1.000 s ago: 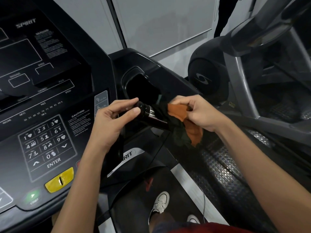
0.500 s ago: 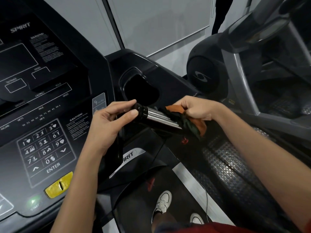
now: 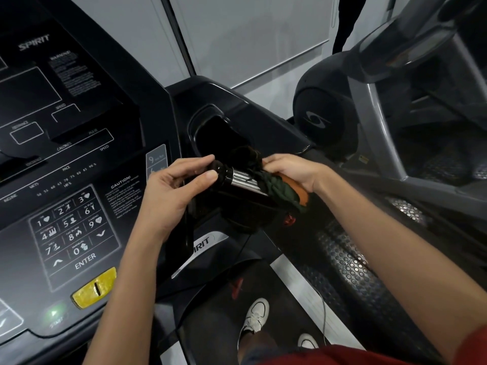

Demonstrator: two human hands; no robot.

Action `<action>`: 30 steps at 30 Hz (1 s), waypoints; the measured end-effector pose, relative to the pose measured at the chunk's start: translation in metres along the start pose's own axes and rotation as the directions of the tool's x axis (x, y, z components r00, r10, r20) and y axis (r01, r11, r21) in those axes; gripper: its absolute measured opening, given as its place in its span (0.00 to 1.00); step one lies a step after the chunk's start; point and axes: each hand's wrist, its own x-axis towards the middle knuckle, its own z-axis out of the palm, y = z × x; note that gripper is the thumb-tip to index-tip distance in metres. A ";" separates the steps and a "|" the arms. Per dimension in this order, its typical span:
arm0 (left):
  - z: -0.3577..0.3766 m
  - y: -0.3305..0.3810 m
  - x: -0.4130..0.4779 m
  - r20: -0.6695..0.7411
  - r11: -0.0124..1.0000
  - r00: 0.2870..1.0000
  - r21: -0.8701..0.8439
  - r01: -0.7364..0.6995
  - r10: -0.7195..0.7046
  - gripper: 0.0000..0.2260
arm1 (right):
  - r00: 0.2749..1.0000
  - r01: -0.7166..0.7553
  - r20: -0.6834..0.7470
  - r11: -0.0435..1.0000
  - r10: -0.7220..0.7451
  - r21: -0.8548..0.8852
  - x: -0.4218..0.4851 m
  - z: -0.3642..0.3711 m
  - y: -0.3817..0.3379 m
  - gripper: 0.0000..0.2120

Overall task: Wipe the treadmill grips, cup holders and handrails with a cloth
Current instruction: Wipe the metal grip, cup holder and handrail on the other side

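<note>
While pale wall panels (image 3: 250,35) close off the room behind, the black treadmill console (image 3: 79,122) fills the left half of the view, tilted up toward the person. To the right stands a neighbouring grey exercise machine (image 3: 324,119) with a round dark housing and a studded footplate (image 3: 355,272). Below, the dark treadmill belt (image 3: 210,325) runs under the person, with a silver side rail (image 3: 303,288) along its right edge and a white shoe (image 3: 255,317) planted on it. On the console sit a numbered keypad (image 3: 71,233) and, lower down, a yellow stop button (image 3: 95,287). Just right of the console, a deep black cup holder (image 3: 205,127) opens upward.

In front of that cup holder a short handlebar grip (image 3: 242,180) juts toward the left, black at its end with a ribbed metal band behind. The left hand (image 3: 168,191) pinches the black end cap, index finger above and thumb pressed against the tip. The right hand (image 3: 295,172) is curled over a dark green and orange cloth (image 3: 284,191), which is bunched around the grip just behind the metal band. The cloth touches the metal, its orange edge hanging below the palm. The two hands sit near each other, with only the bare metal band showing between them.
</note>
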 end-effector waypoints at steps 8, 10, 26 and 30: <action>0.002 0.001 -0.002 -0.021 1.000 1.000 0.008 -0.008 0.008 0.13 | 0.932 0.270 -0.156 0.914 -0.326 -0.302 -0.042 -0.001 0.039 0.11; 0.002 0.001 -0.002 -0.025 1.000 1.000 0.006 -0.008 0.008 0.13 | 0.822 0.380 -0.256 0.824 -0.509 -0.419 -0.050 0.006 0.057 0.11; 0.003 -0.001 -0.001 -0.039 1.000 0.999 -0.009 -0.012 0.012 0.13 | 0.428 0.441 -0.367 0.546 -0.826 -0.713 -0.037 0.032 0.086 0.26; 0.004 0.000 -0.002 -0.046 0.999 0.999 -0.036 -0.010 0.008 0.13 | 0.510 0.487 -0.455 0.681 -0.730 -0.546 -0.045 0.009 0.091 0.26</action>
